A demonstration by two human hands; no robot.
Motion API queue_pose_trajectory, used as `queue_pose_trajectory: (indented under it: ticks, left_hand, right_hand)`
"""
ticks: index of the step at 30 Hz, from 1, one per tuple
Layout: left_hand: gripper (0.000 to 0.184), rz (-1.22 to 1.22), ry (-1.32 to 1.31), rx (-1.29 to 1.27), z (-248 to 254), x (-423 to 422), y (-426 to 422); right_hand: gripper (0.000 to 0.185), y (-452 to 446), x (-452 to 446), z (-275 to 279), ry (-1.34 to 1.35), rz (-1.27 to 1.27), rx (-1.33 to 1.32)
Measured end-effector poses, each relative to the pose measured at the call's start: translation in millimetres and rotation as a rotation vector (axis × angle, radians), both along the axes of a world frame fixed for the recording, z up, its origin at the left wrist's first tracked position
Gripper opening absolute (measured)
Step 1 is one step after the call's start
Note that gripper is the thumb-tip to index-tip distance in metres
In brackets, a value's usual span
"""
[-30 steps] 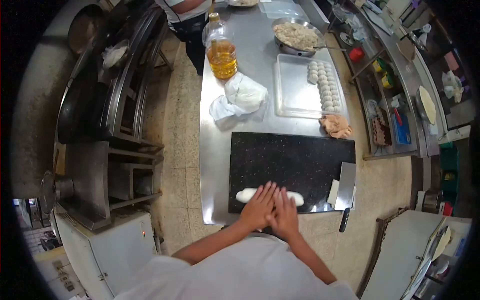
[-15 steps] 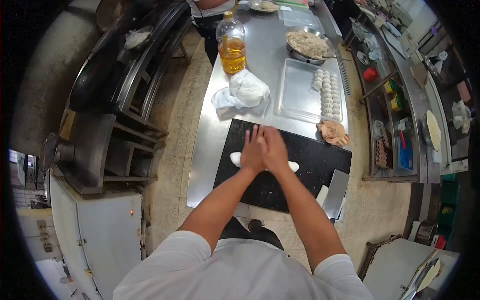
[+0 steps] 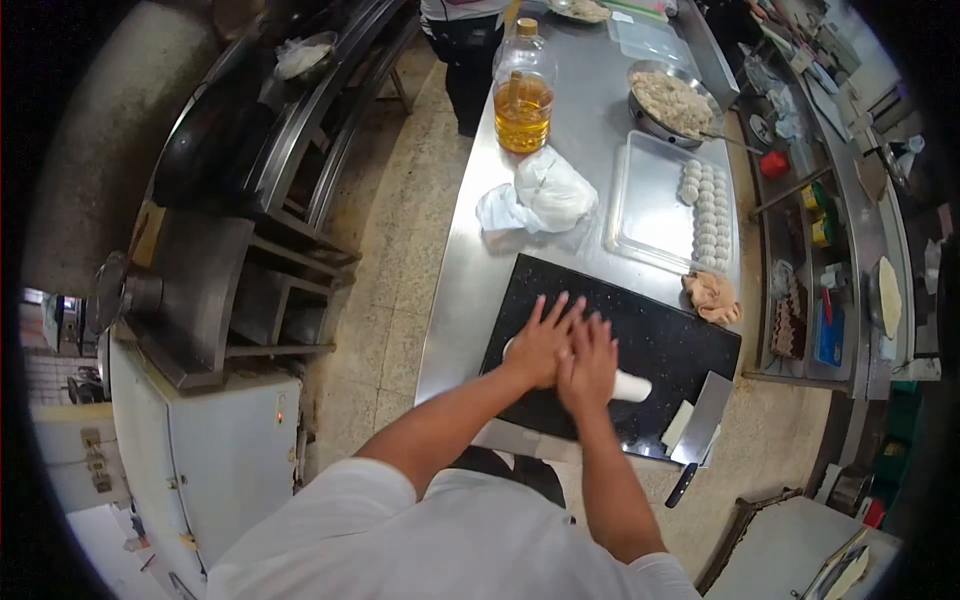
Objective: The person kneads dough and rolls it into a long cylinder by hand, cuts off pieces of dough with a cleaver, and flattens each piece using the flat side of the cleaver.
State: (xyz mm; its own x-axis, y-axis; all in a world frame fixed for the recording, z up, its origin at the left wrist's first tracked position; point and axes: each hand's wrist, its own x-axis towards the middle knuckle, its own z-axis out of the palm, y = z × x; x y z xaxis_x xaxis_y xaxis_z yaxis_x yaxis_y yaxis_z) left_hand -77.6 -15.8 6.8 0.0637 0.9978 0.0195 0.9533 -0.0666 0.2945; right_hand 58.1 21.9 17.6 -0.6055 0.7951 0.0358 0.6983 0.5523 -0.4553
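Observation:
A roll of white dough [image 3: 631, 387] lies on the black board [image 3: 660, 325], mostly covered by both palms. My left hand [image 3: 543, 345] is flat with spread fingers over its left and middle part. Beside and partly overlapping it, my right hand [image 3: 590, 365] presses on the dough with fingers extended. The roll's right end sticks out past my right hand. Near the board's right edge, a cleaver [image 3: 703, 410] rests over a pale flat piece [image 3: 677, 425], its dark handle reaching past the edge.
A tray [image 3: 655, 200] of several dough balls, an orange cloth [image 3: 713, 297], a white plastic bag [image 3: 552, 190], an oil bottle [image 3: 523, 105] and a bowl of filling [image 3: 672, 102] stand on the steel table [image 3: 455, 300]. Another person [image 3: 465, 50] stands at the table's far left side.
Both hands have come back toward my body over the dough, and more of its right end shows. The camera view has shifted, moving the table rightward in the picture.

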Motion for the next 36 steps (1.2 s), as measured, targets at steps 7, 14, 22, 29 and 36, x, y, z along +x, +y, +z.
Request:
queue_pose_trajectory:
  ticks: [7, 14, 22, 29, 36]
  left_hand:
    - [0.067, 0.021, -0.159, 0.121, -21.1, -13.1, 29.6]
    - [0.070, -0.150, -0.253, 0.060, 1.7, 5.1, -122.9]
    - [0.076, 0.204, -0.121, 0.046, -3.9, -22.2, 2.1]
    - [0.072, 0.145, -0.023, 0.098, -31.3, -58.6, 101.3]
    - [0.074, 0.236, -0.078, 0.061, -14.3, -29.1, 47.8]
  right_hand:
    - [0.063, 39.3, -13.4, -1.6, 0.016, 0.045, 0.112]
    - [0.068, -123.6, 71.2, 7.3, -0.073, -0.062, -0.170]
    - [0.060, 2.9, 16.0, -0.1, -0.239, -0.092, 0.116]
    - [0.067, 101.3, -19.0, -13.8, -0.121, -0.003, 0.167]
    - [0.079, 49.6, 13.5, -16.2, -0.198, 0.226, 0.020]
